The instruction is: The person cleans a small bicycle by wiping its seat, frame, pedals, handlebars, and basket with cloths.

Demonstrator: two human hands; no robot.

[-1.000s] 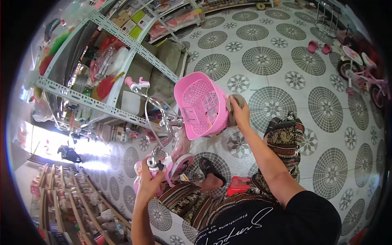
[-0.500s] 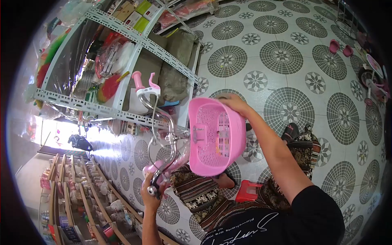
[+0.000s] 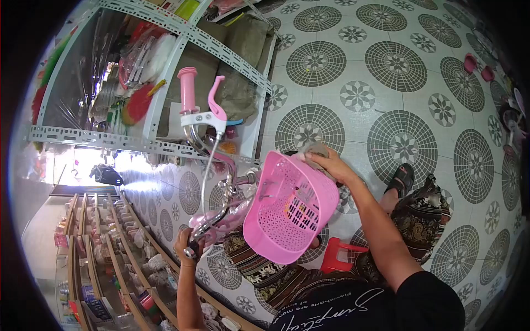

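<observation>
A pink basket [image 3: 287, 212] is fixed at the front of a small pink bicycle, beside its chrome handlebar [image 3: 196, 140]. My left hand [image 3: 186, 246] is wrapped round the near end of the handlebar. The opposite end, with a pink grip [image 3: 188, 91] and a pink brake lever [image 3: 216, 99], points away toward the shelves. My right hand [image 3: 331, 164] is closed at the far side of the basket, on a greyish cloth-like thing [image 3: 313, 151]. The front wheel is mostly hidden beneath the basket.
A white metal shelf rack [image 3: 152, 144] with bagged goods stands at the upper left. Below it is a long slatted shelf [image 3: 110, 259] of small items. A red stool [image 3: 338, 255] is by my legs. Pink slippers [image 3: 478, 67] and another bicycle [image 3: 513, 124] are at the right.
The handlebar has turned and its pink grip has come nearer to the camera. The basket has swung round and lower in view, with my right hand still beside it. My left hand has stayed on the bar.
</observation>
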